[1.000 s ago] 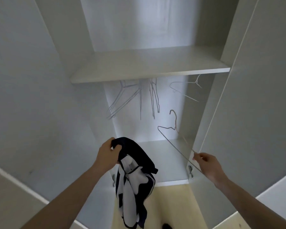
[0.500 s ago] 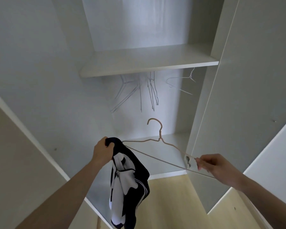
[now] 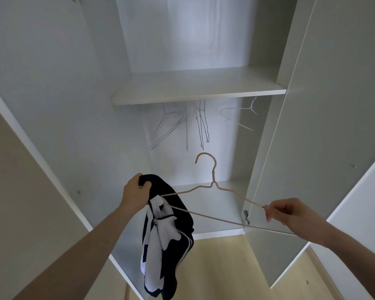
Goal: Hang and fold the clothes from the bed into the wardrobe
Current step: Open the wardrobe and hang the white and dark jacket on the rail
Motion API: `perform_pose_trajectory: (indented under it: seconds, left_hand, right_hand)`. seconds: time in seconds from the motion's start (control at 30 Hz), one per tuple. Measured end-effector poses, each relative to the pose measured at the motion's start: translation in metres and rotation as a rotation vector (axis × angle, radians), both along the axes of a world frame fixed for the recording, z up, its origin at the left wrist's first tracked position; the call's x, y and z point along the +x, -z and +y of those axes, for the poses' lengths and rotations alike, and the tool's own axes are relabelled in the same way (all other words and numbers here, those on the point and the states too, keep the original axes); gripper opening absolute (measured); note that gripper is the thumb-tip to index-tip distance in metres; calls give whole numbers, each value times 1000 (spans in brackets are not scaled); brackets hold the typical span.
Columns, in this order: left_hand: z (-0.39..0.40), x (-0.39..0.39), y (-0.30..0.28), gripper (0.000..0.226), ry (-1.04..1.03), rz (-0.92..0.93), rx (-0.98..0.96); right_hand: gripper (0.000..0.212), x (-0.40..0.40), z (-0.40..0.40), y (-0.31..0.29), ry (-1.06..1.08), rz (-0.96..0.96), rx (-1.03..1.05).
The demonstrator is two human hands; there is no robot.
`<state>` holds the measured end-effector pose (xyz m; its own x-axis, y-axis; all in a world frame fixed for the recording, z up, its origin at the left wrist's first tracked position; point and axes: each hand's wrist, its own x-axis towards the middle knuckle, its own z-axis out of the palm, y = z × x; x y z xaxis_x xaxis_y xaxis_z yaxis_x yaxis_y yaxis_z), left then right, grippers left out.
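My left hand grips the top of a dark navy and white garment, which hangs down in front of the open wardrobe. My right hand pinches the right end of a thin pink wire hanger, held level with its hook pointing up. The hanger's left tip touches or enters the garment just beside my left hand.
Several pale wire hangers hang under the wardrobe shelf, one more hanger off to the right. The open right door with its hinge stands close to my right hand. The left door is open too. Light wood floor lies below.
The hanger has swung from tilted and edge-on to level and face-on, and its left end has reached the garment. The view has shifted, so the shelf sits further right and lower.
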<state>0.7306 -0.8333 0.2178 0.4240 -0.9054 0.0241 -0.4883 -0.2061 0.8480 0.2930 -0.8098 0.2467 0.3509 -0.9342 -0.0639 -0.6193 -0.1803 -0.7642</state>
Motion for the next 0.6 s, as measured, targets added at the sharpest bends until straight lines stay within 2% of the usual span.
perform_pose_trajectory:
  seconds: [0.23,0.3,0.43,0.47,0.53,0.6]
  left_hand:
    - [0,-40,-37,17,207,-9,-130]
    - [0,-52,-52,16,261,26,-165]
    - [7,-71,-76,11,279,299,-220]
    - [10,-75,-80,10,318,316,-221]
    - [18,-80,-88,14,437,184,-221]
    - [26,-81,-96,20,570,-43,-208]
  right_hand:
    - [40,35,-16,20,-60,26,46]
    - [43,46,-18,20,-73,-27,78]
    - [51,60,-16,15,43,-245,110]
    - [52,63,-14,16,70,-296,108]
    - [53,69,-7,19,94,-393,118]
    - [54,74,1,23,118,-468,140]
